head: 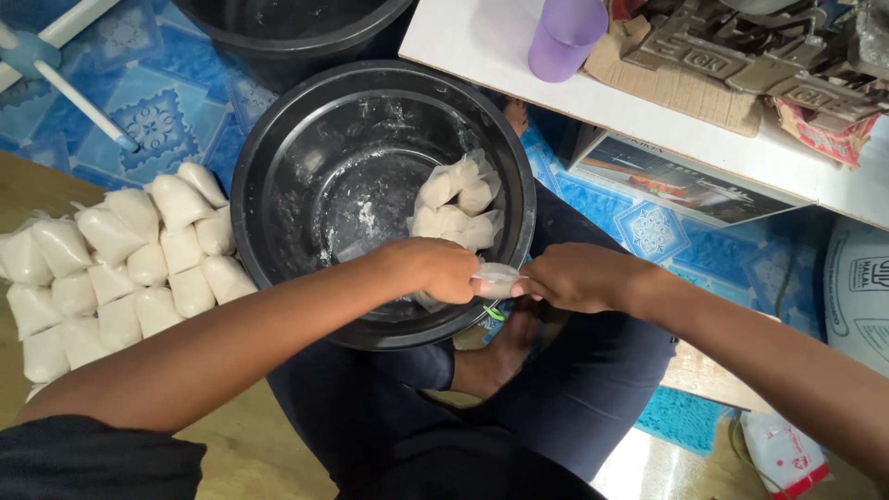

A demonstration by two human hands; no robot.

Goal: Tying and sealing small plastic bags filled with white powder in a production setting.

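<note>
My left hand and my right hand meet at the near rim of a large black basin, both pinching the twisted neck of a small clear plastic bag. The bag's body hangs behind my left hand and is mostly hidden. Inside the basin, just beyond my hands, lie several small filled bags of white powder. White dust streaks the basin's bottom.
Several filled white bags are stacked on the wooden board at the left. A second black basin sits beyond. A purple cup stands on a white low table at upper right. My crossed legs lie below the basin.
</note>
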